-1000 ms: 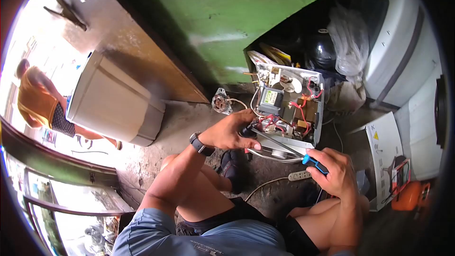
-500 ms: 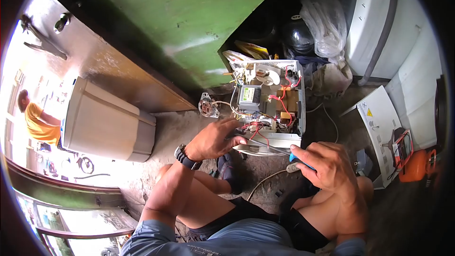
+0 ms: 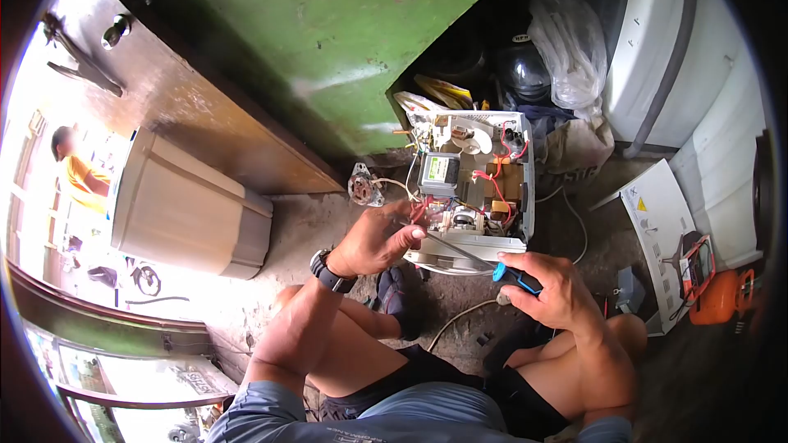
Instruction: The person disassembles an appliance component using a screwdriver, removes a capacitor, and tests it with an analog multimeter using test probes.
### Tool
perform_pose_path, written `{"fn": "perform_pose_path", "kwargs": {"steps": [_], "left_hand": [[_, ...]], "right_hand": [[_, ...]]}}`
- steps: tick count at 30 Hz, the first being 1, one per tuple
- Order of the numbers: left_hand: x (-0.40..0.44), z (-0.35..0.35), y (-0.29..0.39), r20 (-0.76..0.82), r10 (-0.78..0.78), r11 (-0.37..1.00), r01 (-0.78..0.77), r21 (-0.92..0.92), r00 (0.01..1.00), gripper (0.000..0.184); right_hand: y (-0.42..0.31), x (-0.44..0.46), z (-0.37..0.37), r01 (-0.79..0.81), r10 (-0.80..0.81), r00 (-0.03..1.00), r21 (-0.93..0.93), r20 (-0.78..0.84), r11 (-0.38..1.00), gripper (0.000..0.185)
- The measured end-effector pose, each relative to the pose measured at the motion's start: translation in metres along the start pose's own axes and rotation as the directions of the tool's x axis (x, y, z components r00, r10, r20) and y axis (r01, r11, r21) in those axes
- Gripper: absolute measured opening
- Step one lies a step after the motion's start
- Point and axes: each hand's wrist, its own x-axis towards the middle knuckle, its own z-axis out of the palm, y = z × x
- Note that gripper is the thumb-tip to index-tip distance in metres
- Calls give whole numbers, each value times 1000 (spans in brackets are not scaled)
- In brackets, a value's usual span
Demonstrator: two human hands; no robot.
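An opened microwave oven (image 3: 529,172) with its inner parts bare stands on the ground before me. My left hand (image 3: 373,242) is closed at its near left corner, fingers curled around red wires (image 3: 419,212). In my right hand (image 3: 554,291) is a screwdriver (image 3: 513,276) with a blue and black handle. Its long shaft slants left across the oven's near edge, the tip close to my left thumb; whether the tip touches anything is hidden. Behind the wires sits a labelled metal transformer (image 3: 441,172).
A small round motor (image 3: 362,185) on a cable lies left of the oven. To the right stand a white panel with a warning label (image 3: 654,230) and an orange object (image 3: 716,305). A pale bin-like box (image 3: 189,205) and a person in orange (image 3: 82,180) are at left.
My right hand has tilted, so the screwdriver's handle and shaft now show plainly. The left hand has stayed near the wires, its thumb slightly shifted. The whole view has moved slightly.
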Motion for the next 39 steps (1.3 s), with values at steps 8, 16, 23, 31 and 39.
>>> {"fn": "perform_pose_path", "kwargs": {"steps": [8, 16, 23, 31, 39], "left_hand": [[1, 0, -7, 42, 145, 989, -145, 1, 989, 58], [8, 33, 0, -34, 150, 967, -139, 212, 988, 63], [16, 84, 24, -114, 304, 878, -232, 419, 946, 68], [25, 96, 23, -176, 337, 849, -218, 481, 925, 64], [23, 116, 22, -291, 289, 951, -238, 199, 912, 58]], "right_hand": [[6, 3, -30, -106, 100, 991, 65, 93, 992, 40], [8, 8, 8, -235, 183, 971, 438, 156, 868, 37], [-8, 49, 54, -80, 284, 896, 505, -341, 859, 45], [6, 65, 62, 34, 187, 873, 438, -451, 898, 47], [-3, 70, 60, 84, 269, 819, 569, -507, 818, 45]]}}
